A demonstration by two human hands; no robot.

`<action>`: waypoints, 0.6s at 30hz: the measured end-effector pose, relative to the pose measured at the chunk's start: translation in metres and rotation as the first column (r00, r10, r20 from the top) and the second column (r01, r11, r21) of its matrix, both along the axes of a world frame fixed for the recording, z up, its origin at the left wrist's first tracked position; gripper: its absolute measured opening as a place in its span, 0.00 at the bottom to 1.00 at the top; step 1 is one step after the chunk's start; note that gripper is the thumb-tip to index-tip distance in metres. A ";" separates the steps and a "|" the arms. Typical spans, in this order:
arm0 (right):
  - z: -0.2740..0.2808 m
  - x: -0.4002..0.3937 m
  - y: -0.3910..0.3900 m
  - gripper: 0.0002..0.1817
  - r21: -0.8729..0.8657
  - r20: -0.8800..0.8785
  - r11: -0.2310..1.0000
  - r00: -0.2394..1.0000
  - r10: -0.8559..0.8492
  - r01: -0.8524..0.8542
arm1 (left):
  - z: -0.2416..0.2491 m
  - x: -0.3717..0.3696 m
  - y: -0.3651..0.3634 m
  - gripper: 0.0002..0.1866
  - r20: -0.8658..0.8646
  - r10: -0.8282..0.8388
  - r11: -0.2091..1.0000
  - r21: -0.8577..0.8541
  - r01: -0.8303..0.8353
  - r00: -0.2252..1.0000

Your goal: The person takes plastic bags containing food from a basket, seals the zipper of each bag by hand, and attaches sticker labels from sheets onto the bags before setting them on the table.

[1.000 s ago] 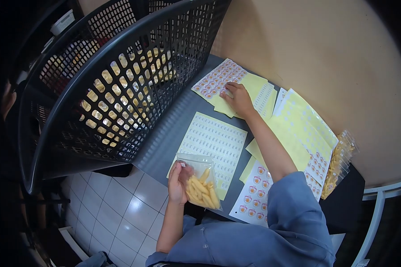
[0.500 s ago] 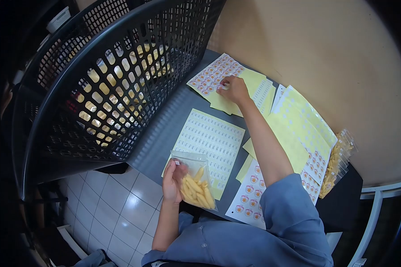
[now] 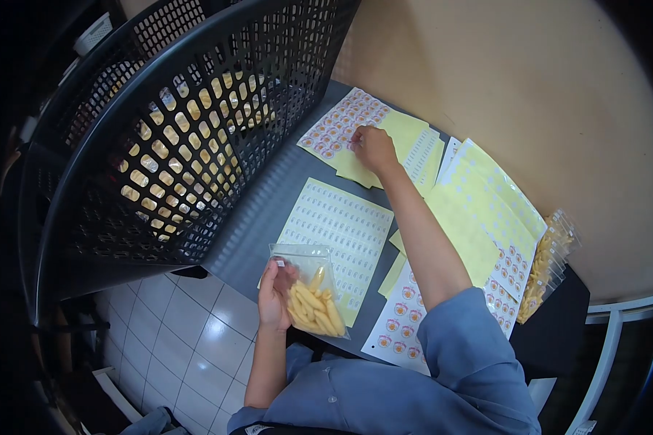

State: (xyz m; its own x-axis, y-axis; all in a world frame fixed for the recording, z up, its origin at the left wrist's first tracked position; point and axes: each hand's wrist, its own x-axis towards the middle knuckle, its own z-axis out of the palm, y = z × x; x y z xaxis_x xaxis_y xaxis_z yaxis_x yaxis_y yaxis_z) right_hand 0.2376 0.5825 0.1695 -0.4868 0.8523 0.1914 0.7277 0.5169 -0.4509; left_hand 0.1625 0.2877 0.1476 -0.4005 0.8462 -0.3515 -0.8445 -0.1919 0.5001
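Left hand (image 3: 271,299): we hold the zip bag of yellow sticks (image 3: 312,293) by its side, seemingly leaving its front uncovered | bag: over the near end of the label sheet (image 3: 341,214) | right hand (image 3: 374,151): fingers curled at the round-sticker sheet (image 3: 339,125); grip, we cannot tell

Right hand (image 3: 375,148): fingertips curled out of sight at the round-sticker sheet (image 3: 334,130); any pinched sticker not resolved. Left hand (image 3: 272,297): fingers behind the clear bag (image 3: 313,301), dim through plastic. White tag (image 3: 280,263) at bag's top corner: too small to read. Bag covers the lower left of the fine-print sheet (image 3: 334,225); lettering illegible. Black basket (image 3: 112,232): cropped by top edge; lattice breaks up the yellow contents (image 3: 170,134), probably bagged goods. Bags at right (image 3: 548,268): partly covered by papers (image 3: 479,210). Blue cloth (image 3: 149,424), lower left: cut by bottom edge. Pale frame (image 3: 617,341): runs out at right edge.
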 end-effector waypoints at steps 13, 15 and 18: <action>-0.001 -0.008 -0.003 0.06 -0.018 0.079 0.998 0.995 -0.058 0.060 | 0.002 0.000 -0.001 0.09 0.023 -0.005 1.000 -0.013 0.006 1.000; 0.001 -0.012 -0.004 0.07 -0.014 0.130 0.998 0.990 -0.060 0.062 | 0.001 0.000 -0.001 0.09 0.021 -0.008 1.000 -0.005 0.008 1.000; 0.006 -0.012 -0.002 0.09 -0.057 0.217 0.997 0.976 -0.032 0.045 | -0.002 0.000 -0.001 0.09 -0.004 0.002 1.000 0.025 -0.002 1.000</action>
